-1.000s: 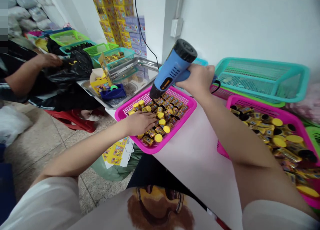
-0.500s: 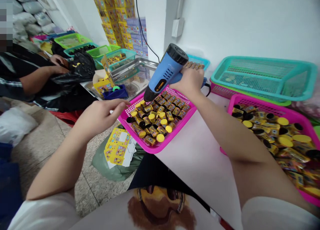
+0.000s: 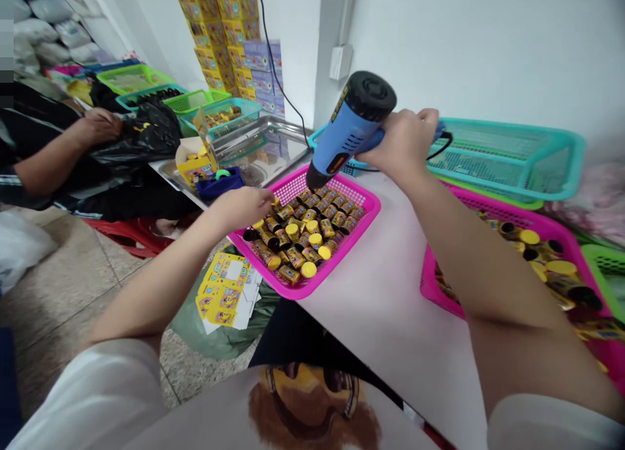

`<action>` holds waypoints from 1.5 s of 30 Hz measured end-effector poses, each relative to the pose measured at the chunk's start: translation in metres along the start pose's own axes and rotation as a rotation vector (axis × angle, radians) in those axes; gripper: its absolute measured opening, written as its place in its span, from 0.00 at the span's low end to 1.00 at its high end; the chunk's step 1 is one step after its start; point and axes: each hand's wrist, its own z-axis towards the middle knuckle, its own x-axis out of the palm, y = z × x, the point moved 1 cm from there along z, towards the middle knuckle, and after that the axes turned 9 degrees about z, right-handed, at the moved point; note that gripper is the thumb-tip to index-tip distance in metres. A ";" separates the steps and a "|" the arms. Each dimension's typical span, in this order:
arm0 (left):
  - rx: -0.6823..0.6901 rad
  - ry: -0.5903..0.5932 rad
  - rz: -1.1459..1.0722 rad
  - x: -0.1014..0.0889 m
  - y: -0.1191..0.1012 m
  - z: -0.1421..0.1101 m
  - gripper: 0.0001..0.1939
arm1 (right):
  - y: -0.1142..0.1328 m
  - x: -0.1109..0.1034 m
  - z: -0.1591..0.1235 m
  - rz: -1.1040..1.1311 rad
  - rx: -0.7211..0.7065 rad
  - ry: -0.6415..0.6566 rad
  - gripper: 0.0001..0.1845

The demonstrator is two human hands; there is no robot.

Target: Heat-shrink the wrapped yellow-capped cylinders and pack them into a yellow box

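Tubs [image 3: 295, 258] in a basket [image 3: 336, 262], the basket on a table [image 3: 371, 320], heat gun [image 3: 344, 137] over its far side, tray [image 3: 293, 149] behind it to the left, stacked boxes [image 3: 238, 36] farther behind, second basket [image 3: 430, 287] to its right

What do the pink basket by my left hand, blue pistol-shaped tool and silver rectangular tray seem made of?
Pink perforated basket: probably glossy plastic, with a smooth moulded rim. Blue tool: likely satin plastic casing, with slotted vents. Silver tray: apparently polished metal, mirroring nearby colours.
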 end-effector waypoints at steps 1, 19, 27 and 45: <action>0.046 0.018 0.023 0.010 -0.009 0.016 0.23 | -0.002 -0.003 0.001 -0.004 0.045 -0.037 0.18; 0.106 -0.018 0.331 0.024 -0.010 0.006 0.25 | -0.001 0.012 0.005 -0.006 0.100 -0.025 0.17; 0.153 -0.154 0.176 0.013 0.004 -0.054 0.26 | 0.013 0.026 0.012 0.025 0.007 -0.006 0.16; 0.138 -0.327 0.020 -0.003 0.002 -0.064 0.30 | 0.016 0.028 -0.001 0.017 -0.133 0.018 0.12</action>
